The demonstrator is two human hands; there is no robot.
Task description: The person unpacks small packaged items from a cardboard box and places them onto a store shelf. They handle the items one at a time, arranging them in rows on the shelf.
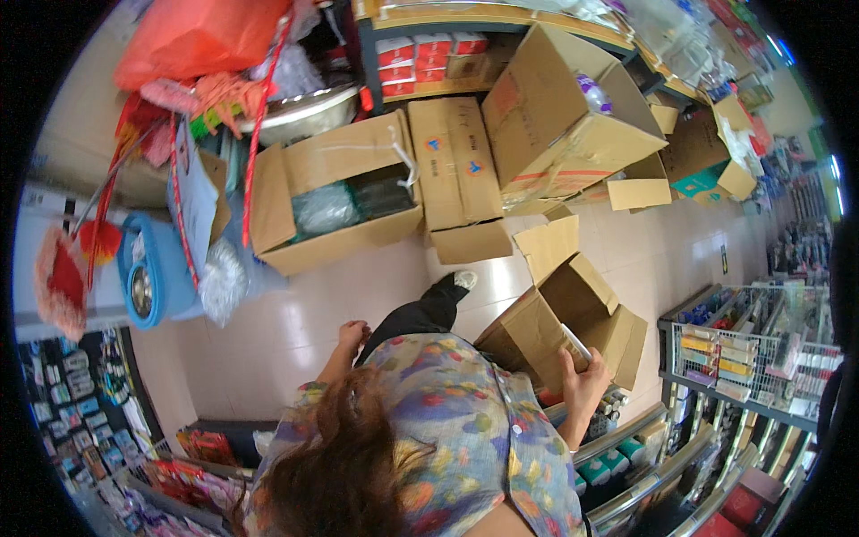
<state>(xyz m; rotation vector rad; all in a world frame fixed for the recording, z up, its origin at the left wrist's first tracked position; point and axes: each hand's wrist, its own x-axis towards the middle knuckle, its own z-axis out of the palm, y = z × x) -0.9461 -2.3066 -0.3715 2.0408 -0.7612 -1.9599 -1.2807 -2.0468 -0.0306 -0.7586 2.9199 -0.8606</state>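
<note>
My right hand (pixel 585 376) grips a slim white object (pixel 576 341), too blurred to name more exactly. Just beyond that hand, an open cardboard carton (pixel 527 335) stands tilted on the floor, its flaps spread; whether the hand also touches it, I cannot tell. On the other side of my body, my left hand (pixel 354 333) hangs low beside my black trouser leg, fingers curled. Its palm is hidden, and nothing shows in it.
Ahead stand an open carton with plastic-wrapped goods (pixel 335 250), a flat carton (pixel 456 161) and a tall open carton (pixel 537 121). A blue plastic bucket (pixel 176 285) is at left. Wire-basket shelving (pixel 738 362) flanks the right. Pinkish floor tiles (pixel 268 349) lie between.
</note>
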